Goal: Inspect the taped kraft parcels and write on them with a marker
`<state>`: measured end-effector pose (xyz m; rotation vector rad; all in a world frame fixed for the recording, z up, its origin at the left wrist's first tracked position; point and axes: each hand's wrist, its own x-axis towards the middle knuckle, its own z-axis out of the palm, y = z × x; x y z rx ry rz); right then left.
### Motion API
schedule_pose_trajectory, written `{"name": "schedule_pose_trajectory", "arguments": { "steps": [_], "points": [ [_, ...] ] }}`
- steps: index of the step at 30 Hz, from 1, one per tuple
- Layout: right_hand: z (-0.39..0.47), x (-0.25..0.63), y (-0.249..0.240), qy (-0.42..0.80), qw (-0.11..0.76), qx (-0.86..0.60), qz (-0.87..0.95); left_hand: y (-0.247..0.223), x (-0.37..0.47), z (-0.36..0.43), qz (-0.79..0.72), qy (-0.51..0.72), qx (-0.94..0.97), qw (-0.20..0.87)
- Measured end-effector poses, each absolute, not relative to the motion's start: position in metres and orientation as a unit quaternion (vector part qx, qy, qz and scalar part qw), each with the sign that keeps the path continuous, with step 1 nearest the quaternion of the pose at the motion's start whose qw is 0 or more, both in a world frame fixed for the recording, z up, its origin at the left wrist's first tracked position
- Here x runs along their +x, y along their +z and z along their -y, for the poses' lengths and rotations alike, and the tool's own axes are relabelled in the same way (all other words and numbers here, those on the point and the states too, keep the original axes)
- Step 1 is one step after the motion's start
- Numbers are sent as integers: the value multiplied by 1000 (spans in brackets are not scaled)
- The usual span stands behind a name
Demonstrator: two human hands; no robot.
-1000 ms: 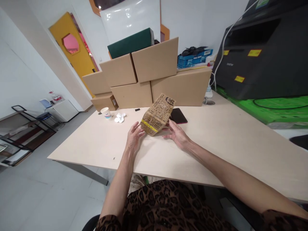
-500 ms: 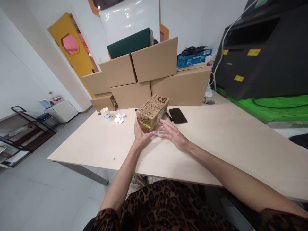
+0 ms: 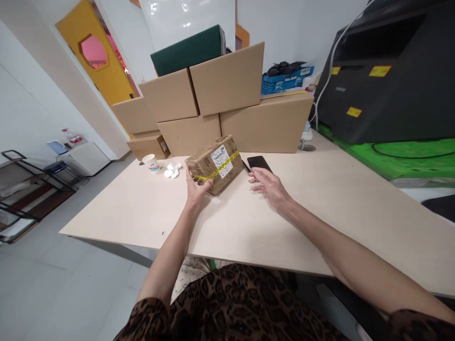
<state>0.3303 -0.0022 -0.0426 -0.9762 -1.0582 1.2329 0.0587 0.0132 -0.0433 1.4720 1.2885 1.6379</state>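
Observation:
A small speckled cardboard box [image 3: 202, 161] with a yellow strip and a white label sits tilted on the light wooden table [image 3: 227, 227]. My left hand [image 3: 197, 189] grips its near left end, thumb on the side facing me. Apart from the box, my right hand [image 3: 272, 189] hovers to the right with fingers spread and nothing in them. Just beyond those fingers lies a dark phone [image 3: 259, 163], partly covered by the hand. A black pen [image 3: 246, 166] rests between the phone and the box.
Large cardboard boxes [image 3: 263, 128] are stacked along the table's back, topped by a green box [image 3: 188, 49] and a blue crate [image 3: 284, 83]. A paper cup [image 3: 150, 163] and crumpled white tissue [image 3: 172, 170] stand at left. A big black machine [image 3: 384, 80] is at right.
The small box has turned so its labelled side faces me, and it has shifted slightly left with my left hand. My right hand has moved away from it to the right.

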Motion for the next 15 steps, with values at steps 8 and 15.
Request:
{"name": "schedule_pose_trajectory", "arguments": {
  "steps": [8,15],
  "points": [
    [-37,357,-55,256,462,-570,629,-16,19,13,-472,595,449,470],
    [-60,329,-29,64,146,-615,772,-14,18,19,-474,596,435,481]
  ]
}}
